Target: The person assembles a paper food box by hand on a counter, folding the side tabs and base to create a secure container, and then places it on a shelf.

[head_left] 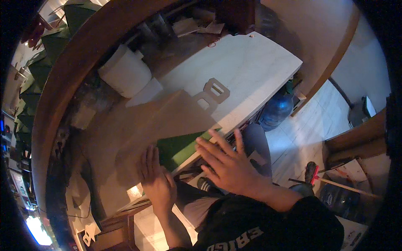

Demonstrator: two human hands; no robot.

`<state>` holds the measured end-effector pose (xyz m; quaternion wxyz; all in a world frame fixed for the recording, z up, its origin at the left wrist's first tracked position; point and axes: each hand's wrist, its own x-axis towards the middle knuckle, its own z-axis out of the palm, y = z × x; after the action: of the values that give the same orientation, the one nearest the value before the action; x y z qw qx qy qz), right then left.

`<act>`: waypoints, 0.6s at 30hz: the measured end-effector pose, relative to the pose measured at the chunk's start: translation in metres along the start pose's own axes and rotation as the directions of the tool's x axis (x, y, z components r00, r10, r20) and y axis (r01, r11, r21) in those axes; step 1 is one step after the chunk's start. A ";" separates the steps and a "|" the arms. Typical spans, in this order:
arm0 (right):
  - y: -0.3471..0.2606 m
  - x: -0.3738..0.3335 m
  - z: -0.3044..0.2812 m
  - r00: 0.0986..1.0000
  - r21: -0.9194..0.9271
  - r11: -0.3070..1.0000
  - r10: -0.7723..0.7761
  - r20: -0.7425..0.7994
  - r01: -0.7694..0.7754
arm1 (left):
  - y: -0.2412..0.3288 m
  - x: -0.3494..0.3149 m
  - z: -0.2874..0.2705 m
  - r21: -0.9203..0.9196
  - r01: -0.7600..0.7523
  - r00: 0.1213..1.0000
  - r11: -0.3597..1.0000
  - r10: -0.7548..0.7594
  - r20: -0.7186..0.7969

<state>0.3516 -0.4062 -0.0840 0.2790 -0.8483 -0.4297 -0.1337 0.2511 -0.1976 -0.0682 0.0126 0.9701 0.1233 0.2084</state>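
Right hand: fingers spread wide and flat, reaching over the near edge of the counter, fingertips at the corner of the green sheet; it grips nothing.
Left hand: lies palm down with fingers straight and close together, pressing on the near end of the brown board; nothing is clasped in it.
Green sheet: flat at the counter's near edge, between the two hands, its far part tucked under the brown board.
Brown board: a large thin panel lying flat on the counter, running from the left hand toward the middle of the counter and covering part of the green sheet.
Cut-out piece: a small brown shape with two slots, resting on the pale surface just beyond the board's far corner.
Counter: pale, marbled top, stretching away to the right.
White roll: a thick roll at the far left of the counter, well apart from both hands.
Blue water bottle: on the floor below the counter's right edge.
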 end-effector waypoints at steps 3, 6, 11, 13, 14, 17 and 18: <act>-0.013 0.005 0.012 0.995 0.016 0.995 -0.097 -0.026 0.097 | 0.000 0.000 0.001 -0.016 -0.019 1.000 1.000 0.018 -0.026; -0.025 0.010 0.032 0.986 0.076 0.985 -0.146 -0.075 0.152 | -0.001 -0.002 0.002 -0.034 -0.008 1.000 0.999 0.007 -0.018; -0.014 0.013 0.027 0.988 0.178 0.973 -0.135 -0.069 0.146 | -0.004 -0.002 0.003 -0.052 -0.041 0.998 0.998 0.039 -0.045; -0.002 0.010 0.018 0.991 0.170 0.978 -0.112 -0.077 0.124 | -0.004 -0.003 0.002 -0.032 -0.032 0.999 0.999 0.031 -0.043; 0.005 0.008 0.013 0.992 0.160 0.982 -0.091 -0.086 0.103 | -0.002 -0.004 0.002 -0.028 -0.017 0.999 0.999 0.016 -0.038; 0.025 0.006 0.005 0.994 0.166 0.983 -0.065 -0.091 0.079 | -0.001 -0.003 0.003 -0.029 -0.006 0.999 1.000 0.005 -0.036; 0.029 0.006 0.002 0.994 0.169 0.983 -0.061 -0.090 0.075 | 0.000 -0.001 0.004 -0.036 -0.011 0.999 0.999 0.009 -0.039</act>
<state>0.3788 -0.4150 -0.0927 0.3646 -0.7994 -0.4562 -0.1412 0.2518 -0.1976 -0.0723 0.0265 0.9661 0.1150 0.2296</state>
